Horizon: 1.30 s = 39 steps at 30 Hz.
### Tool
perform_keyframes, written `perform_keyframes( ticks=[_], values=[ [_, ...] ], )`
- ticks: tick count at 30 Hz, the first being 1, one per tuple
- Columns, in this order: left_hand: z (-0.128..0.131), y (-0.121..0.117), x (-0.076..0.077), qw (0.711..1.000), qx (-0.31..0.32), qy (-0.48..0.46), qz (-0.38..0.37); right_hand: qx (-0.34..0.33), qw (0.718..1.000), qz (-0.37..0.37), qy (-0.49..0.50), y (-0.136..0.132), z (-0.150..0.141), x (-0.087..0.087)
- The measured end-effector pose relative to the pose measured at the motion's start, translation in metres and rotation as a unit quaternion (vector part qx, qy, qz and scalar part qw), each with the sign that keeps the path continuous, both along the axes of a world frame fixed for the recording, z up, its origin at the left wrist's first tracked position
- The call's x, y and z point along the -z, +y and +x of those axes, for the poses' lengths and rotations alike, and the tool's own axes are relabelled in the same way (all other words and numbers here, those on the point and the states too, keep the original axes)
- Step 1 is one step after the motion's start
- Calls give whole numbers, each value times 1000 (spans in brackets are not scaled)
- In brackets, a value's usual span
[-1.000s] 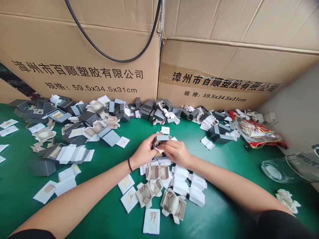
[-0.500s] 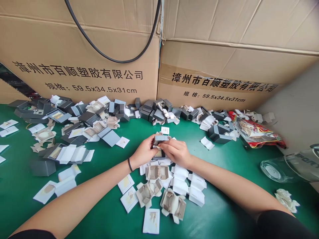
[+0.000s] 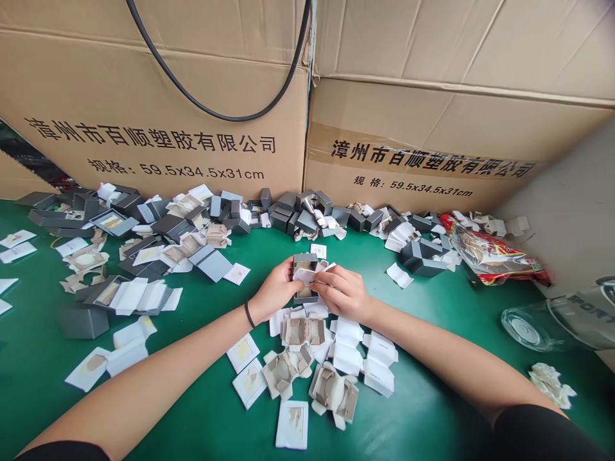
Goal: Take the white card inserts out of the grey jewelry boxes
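Observation:
My left hand [image 3: 278,288] grips a small dark grey box [image 3: 304,258] from its left side, with the lid folded back. At its right side, my right hand [image 3: 342,292] pinches a white paper piece [image 3: 303,274] that stands out of the box's middle. Part of the box and of the paper is hidden behind my fingers. Just in front of my hands lie torn cardboard inserts [image 3: 331,394], brown on the inner side. White folded card pieces [image 3: 348,349] lie right of them, and flat white squares with torn patches [image 3: 292,424] lie to the left and nearer to me.
Grey boxes mixed with paper scraps [image 3: 170,225] line the back of the green table [image 3: 192,410]. Large cardboard cartons [image 3: 192,83] stand behind, a black cable [image 3: 230,118] hanging before them. At right are a red food packet [image 3: 494,253], a clear jar [image 3: 552,323] and crumpled paper [image 3: 551,384].
The box in my hands has tilted so that more of its inside shows. A white paper piece has come up out of it between my fingers.

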<state>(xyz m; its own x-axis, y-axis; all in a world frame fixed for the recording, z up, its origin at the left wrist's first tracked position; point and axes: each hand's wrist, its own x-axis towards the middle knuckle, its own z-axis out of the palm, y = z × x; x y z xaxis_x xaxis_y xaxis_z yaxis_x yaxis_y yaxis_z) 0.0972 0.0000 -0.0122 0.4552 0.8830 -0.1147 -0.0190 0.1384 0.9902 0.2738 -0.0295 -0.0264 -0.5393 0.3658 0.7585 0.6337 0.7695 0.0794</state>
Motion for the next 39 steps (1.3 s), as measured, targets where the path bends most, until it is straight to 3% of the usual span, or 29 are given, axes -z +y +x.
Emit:
perform_keyframes(
  ticks=[9, 16, 23, 39],
  values=[
    [0, -1, -5, 999, -7, 31, 39, 88, 986, -132, -45, 5, -2, 3],
    [-2, 0, 1, 996, -7, 47, 75, 77, 984, -156, -43, 5, -1, 3],
    [-2, 0, 1, 994, 3, 59, 90, 40, 964, -248, -85, 8, 2, 5],
    [-3, 1, -2, 998, 17, 29, 56, 49, 960, -257, -98, 6, 1, 2]
  ],
)
